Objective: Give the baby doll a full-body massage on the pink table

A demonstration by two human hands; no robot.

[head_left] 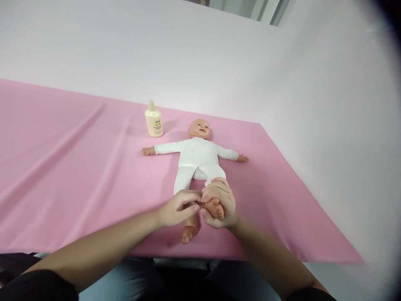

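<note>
R grip (228, 204) wrapped round doll's foot (213, 206) w/ toes (221, 210) out, L grip (177, 207) half-curled beside it, hold unclear, doll (200, 152) face-up on counter (266, 200)

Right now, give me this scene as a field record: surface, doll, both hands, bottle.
surface: pink cloth, creased toward the left
doll: white-bodied baby doll, face up, arms spread, head at the far end
right hand: wrapped around the doll's picture-right foot
left hand: fingers at that ankle, exact contact unclear
bottle: cream-coloured bottle, upright, picture-left of the head, label too small to read
</note>
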